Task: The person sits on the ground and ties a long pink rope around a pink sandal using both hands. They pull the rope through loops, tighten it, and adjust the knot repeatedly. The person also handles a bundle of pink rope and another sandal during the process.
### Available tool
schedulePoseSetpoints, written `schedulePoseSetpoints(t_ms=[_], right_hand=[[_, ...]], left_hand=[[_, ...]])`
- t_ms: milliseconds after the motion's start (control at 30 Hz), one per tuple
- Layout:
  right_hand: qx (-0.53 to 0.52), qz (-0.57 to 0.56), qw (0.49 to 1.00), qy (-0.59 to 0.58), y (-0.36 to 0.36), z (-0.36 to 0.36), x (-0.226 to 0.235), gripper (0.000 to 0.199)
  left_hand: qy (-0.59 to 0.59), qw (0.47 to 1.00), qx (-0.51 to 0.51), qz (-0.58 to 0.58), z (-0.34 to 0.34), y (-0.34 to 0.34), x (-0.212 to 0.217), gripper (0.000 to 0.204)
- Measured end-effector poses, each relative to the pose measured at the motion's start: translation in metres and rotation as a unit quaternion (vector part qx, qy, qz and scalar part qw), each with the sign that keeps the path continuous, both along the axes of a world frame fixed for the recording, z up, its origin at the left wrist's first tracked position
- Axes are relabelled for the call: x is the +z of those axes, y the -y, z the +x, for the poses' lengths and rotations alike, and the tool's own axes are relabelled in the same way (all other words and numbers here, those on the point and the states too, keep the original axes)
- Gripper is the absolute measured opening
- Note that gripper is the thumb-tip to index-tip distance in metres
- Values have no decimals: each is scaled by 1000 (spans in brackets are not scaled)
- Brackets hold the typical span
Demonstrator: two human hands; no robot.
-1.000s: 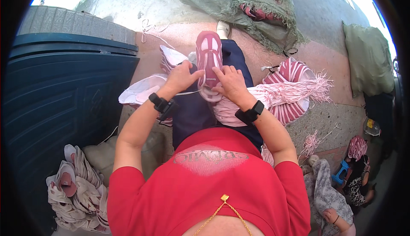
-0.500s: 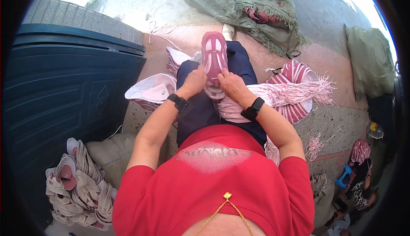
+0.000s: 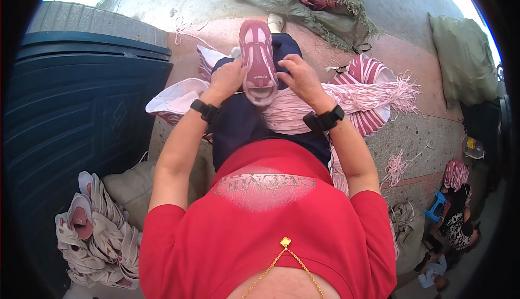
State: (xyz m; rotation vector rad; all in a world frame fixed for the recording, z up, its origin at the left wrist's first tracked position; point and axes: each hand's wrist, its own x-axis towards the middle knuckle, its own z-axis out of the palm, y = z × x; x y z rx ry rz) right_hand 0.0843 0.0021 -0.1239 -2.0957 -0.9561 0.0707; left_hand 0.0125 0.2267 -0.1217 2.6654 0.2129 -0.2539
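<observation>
A pink and white shoe upper (image 3: 259, 63) lies over my lap, its rounded toe pointing away from me. My left hand (image 3: 229, 78) is closed on its left edge, fingertips pinching the rim. To the right of the upper, my right hand (image 3: 299, 78) is lifted off it, thumb and forefinger apart; nothing shows between them. A thick bundle of pale pink shoelaces (image 3: 352, 99) runs across my right thigh, passing beneath my right wrist. Beside my left knee lie more white and pink uppers (image 3: 176, 99), partly covered by my left forearm.
Striped pink uppers (image 3: 374, 74) are stacked at the right. Beyond my feet lies a torn green woven sack (image 3: 303, 6); another green sack (image 3: 463, 60) stands far right. A blue metal door (image 3: 81, 109) borders the left, with piled uppers (image 3: 100, 234) below. People (image 3: 457, 228) sit at lower right.
My right hand has let go of the upper's right edge and moved away to the right. My left hand keeps its hold. The whole view has shifted slightly.
</observation>
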Motion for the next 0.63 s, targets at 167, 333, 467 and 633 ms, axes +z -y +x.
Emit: schedulePoseSetpoints(t_ms=[167, 333, 467, 633], right_hand=[[-128, -58, 986, -91, 86, 24, 5, 12], [-75, -63, 991, -95, 79, 8, 0, 13], [-45, -33, 996, -75, 58, 0, -11, 12], [18, -107, 991, -75, 40, -3, -15, 20]], left_hand=[[55, 978, -60, -194, -7, 25, 31, 24], [-63, 981, -151, -102, 12, 78, -9, 22], [-93, 984, -135, -71, 17, 96, -20, 22], [43, 985, -143, -91, 5, 82, -19, 21]])
